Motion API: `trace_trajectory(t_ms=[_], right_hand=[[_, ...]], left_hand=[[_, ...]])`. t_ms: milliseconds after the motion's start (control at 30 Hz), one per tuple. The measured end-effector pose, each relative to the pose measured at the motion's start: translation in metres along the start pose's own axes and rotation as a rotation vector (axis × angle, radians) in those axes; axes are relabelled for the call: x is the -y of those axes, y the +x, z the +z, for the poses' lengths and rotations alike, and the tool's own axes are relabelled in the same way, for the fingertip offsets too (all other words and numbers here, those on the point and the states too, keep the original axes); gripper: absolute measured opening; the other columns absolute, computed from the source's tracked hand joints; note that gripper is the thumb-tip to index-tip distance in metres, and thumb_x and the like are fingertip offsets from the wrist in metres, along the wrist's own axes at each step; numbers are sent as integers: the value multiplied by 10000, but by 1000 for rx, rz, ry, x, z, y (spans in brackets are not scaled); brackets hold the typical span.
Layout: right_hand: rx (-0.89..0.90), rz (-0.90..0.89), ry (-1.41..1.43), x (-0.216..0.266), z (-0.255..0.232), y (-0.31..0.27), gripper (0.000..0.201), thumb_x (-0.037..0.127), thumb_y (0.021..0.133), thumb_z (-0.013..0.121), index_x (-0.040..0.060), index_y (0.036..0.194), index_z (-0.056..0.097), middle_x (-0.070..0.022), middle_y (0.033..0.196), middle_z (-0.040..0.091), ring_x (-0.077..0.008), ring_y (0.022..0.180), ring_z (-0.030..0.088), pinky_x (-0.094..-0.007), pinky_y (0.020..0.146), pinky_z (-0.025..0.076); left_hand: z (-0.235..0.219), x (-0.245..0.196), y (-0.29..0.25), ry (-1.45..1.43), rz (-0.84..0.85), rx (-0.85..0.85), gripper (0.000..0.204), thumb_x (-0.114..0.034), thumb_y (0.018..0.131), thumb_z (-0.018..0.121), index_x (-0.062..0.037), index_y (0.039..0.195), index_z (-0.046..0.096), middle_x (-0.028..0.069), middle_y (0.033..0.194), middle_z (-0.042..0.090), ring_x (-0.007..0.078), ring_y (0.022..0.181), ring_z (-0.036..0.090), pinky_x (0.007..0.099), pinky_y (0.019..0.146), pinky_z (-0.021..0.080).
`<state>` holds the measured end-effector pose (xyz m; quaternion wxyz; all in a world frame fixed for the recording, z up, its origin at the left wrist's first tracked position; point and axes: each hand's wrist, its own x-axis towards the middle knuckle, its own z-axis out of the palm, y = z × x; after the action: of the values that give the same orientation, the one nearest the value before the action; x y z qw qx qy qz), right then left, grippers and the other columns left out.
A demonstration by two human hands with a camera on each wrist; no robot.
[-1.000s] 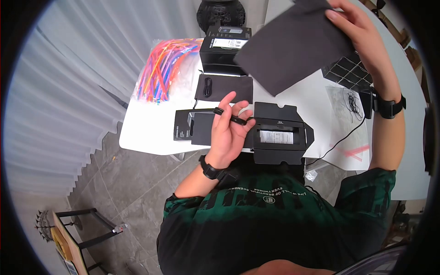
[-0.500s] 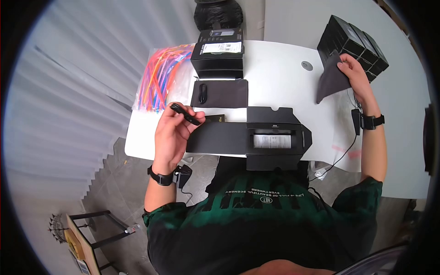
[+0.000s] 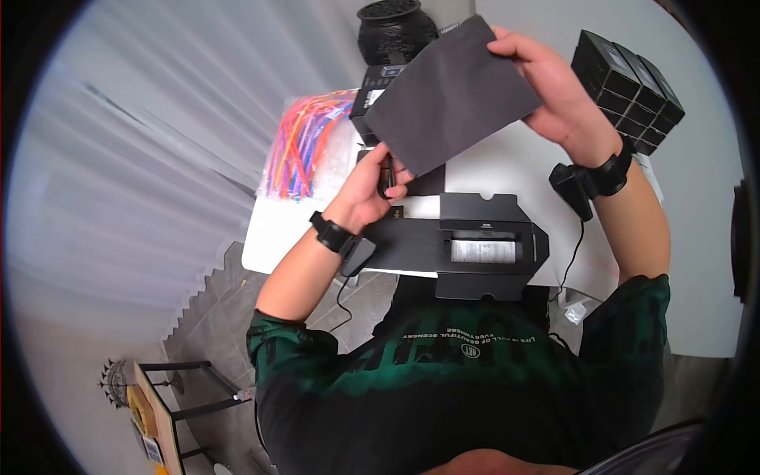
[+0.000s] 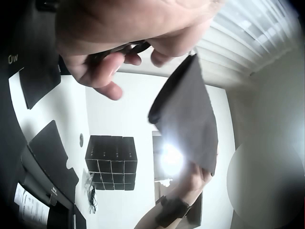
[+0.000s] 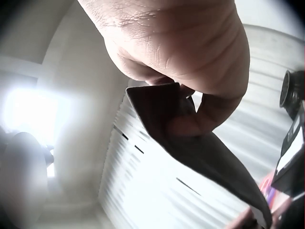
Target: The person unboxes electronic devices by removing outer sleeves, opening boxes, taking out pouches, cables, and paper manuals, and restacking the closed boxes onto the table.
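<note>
My right hand [image 3: 554,91] pinches a dark grey cloth pouch [image 3: 455,95] by its right edge and holds it up above the table. In the right wrist view the pouch [image 5: 195,150] hangs edge-on, with the thumb against one side. My left hand [image 3: 364,190] holds a bundled black cable [image 3: 386,180], its fingertips right at the pouch's lower left corner. The left wrist view shows the cable partly hidden in the curled fingers. Below, an open black box [image 3: 479,207] lies with its flaps spread and a white printed label inside. A second dark pouch [image 3: 428,182] is mostly covered.
A clear bag of colourful strips [image 3: 305,150] lies at the table's left. Behind the raised pouch stands a black box [image 3: 366,103], with a black vase [image 3: 396,36] farther back. Stacked black boxes [image 3: 629,91] stand at the back right. A thin cord hangs from each wrist camera.
My right hand swung the pouch down to the right, then back up and left over the table. The left hand moved left, then forward and right with the cable, to meet the pouch's corner.
</note>
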<state>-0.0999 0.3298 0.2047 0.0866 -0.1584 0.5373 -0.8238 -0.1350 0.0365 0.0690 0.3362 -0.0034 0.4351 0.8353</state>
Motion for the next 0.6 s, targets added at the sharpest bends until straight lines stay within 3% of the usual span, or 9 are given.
trace_trajectory(t_ms=[33,67,100,167,233,300,433,567,600], right_hand=[[-48,24,41,-9,7,4,223,204,1012,552,79,1158,666,-6,1102,701,-66,962,663,-247,818,524],[-80,38,58,-17,10,7,235,211,1011,520,87,1146,667,-22,1090,704,-95,968,668,-282,857,523],[-75,33,59,-25,11,10,235,211,1011,520,87,1146,667,-22,1090,704,-95,968,668,-282,857,523],[-123,15,81,-40,10,15,233,209,1007,523,87,1141,668,-19,1082,705,-114,973,665,-301,885,516],[-138,54,70,-52,5,20,276,158,1026,455,59,1232,609,-34,1143,688,-128,1010,672,-299,930,536],[-219,190,80,-63,8,21,248,155,1026,454,73,1200,611,-31,1136,689,-117,1012,672,-303,913,539],[-195,244,125,-78,17,27,228,166,1030,451,89,1173,611,-22,1110,691,-103,1002,671,-309,897,539],[-175,262,33,-98,13,38,159,146,1027,490,89,1118,608,-9,1055,688,-105,911,677,-293,799,550],[-198,276,-34,-104,12,41,105,135,1021,526,96,1071,609,-2,1013,680,-101,853,671,-277,748,544]], left_hand=[[-24,3,10,-42,-23,173,306,-363,1112,458,-102,1044,605,39,942,660,126,660,604,247,460,364],[-6,0,1,-43,47,-17,365,-432,1107,433,-119,1060,614,19,913,657,102,570,502,231,415,308],[1,-7,-10,-38,53,-19,365,-432,1107,433,-119,1060,614,19,913,657,102,570,502,231,415,308],[4,-20,-27,-193,216,-76,401,-492,1077,480,-143,910,589,-43,703,532,70,556,406,210,426,258],[-9,-22,-37,-216,212,-17,433,-528,1060,509,-126,930,601,-32,748,554,66,567,419,204,425,270],[-9,-24,-45,-123,228,-81,371,-460,1059,551,-98,998,606,-12,802,583,64,583,429,194,422,275],[-28,-41,-42,274,294,-204,239,-188,1007,640,-29,1174,580,16,881,621,65,583,532,202,419,349],[-36,-81,-40,558,264,-350,178,-142,953,695,-15,1058,627,8,822,620,67,584,564,220,443,384],[-65,-92,-28,664,222,-309,135,-158,941,717,-48,972,645,-11,782,602,55,595,550,218,459,359]])
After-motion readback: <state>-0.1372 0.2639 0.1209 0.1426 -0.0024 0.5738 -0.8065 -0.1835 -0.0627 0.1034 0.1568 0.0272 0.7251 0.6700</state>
